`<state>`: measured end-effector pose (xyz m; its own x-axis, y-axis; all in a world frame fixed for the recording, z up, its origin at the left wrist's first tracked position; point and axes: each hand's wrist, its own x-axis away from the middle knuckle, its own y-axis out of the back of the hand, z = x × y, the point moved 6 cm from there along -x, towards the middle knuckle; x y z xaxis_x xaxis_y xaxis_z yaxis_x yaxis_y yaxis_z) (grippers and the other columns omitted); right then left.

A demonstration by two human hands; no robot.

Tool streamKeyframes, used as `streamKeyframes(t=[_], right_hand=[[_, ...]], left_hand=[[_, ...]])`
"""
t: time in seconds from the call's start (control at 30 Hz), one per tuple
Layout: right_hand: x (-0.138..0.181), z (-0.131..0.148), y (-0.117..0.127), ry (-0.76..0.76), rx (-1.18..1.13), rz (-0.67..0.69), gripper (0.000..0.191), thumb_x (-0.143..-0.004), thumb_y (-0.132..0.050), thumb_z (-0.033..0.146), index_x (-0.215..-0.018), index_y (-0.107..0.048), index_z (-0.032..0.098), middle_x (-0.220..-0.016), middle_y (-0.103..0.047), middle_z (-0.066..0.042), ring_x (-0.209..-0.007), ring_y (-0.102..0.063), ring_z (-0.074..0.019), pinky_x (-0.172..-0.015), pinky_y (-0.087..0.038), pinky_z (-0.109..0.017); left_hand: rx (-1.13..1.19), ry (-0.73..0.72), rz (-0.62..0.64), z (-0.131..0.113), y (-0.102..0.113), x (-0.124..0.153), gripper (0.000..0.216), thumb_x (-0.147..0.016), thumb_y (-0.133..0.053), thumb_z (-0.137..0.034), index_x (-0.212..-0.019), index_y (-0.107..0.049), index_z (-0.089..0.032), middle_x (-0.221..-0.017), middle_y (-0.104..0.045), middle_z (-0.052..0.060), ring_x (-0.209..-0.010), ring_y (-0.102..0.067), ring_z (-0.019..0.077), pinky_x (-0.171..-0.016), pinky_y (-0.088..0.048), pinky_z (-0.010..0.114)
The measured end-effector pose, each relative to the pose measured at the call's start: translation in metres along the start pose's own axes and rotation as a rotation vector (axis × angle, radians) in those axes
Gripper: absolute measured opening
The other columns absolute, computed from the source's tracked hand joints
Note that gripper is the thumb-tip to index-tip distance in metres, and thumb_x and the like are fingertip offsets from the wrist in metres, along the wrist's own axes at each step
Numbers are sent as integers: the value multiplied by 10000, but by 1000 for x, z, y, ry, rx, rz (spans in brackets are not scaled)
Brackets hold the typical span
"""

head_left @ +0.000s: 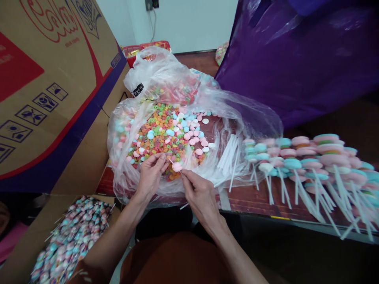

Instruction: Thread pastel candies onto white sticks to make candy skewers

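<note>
Over the open plastic bag, my right hand pinches a thin stick just below a pink marshmallow candy threaded on it. The stick's tip pokes out of the candy toward my left hand. My left thumb and fingertips are pressed together beside that tip; whatever they hold is too small to make out. Beneath both hands lie many small coloured candy rings in green, orange and red. Pink, blue and white candy discs are heaped among them, mostly toward the right.
White sticks lie on the clear bag. Finished candy skewers are piled along the table's right side. A large printed carton stands left, above a box of wrapped candies. A purple bag is behind.
</note>
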<state>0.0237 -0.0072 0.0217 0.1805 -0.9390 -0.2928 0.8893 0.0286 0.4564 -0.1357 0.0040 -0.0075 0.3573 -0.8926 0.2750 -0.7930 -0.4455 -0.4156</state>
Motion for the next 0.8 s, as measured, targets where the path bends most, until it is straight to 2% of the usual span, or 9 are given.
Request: streamKeyframes(t=[0.23, 0.43, 0.63, 0.8], right_hand=[[0, 1, -3, 59, 54, -12, 293, -950, -468, 220, -992, -758, 202, -857, -772, -83, -776, -728, -220, -705, -527, -290], [0, 3, -4, 77, -18, -44, 260, -961, -469, 219, -888, -717, 189, -702, -688, -33, -618, -644, -156, -618, -463, -241], [0, -15, -10, -134, -138, -33, 274, -942, -510, 298, -704, -611, 207, -571, -554, 28, -506, -495, -111, -535, -377, -225], [2, -39, -14, -345, -353, 41, 310, -906, -576, 439, -694, -592, 212, -555, -558, 40, -430, -456, -106, -453, -356, -226]], left_hand=[[-50, 53, 47, -1, -1, 0, 351, -620, -888, -326, -860, -706, -147, -925, -767, 65, -823, -716, 142, -784, -550, 262], [-12, 195, 132, 5, -1, 1, 512, -594, -909, -267, -1001, -612, -177, -840, -747, 34, -868, -716, 159, -789, -548, 266], [-92, 221, 250, 16, -11, 11, 448, -637, -892, -328, -917, -583, -166, -739, -649, -37, -639, -599, 56, -580, -427, 156], [-240, 130, 257, 15, -11, 5, 436, -676, -850, -414, -941, -599, -178, -795, -669, -5, -666, -615, 101, -615, -468, 207]])
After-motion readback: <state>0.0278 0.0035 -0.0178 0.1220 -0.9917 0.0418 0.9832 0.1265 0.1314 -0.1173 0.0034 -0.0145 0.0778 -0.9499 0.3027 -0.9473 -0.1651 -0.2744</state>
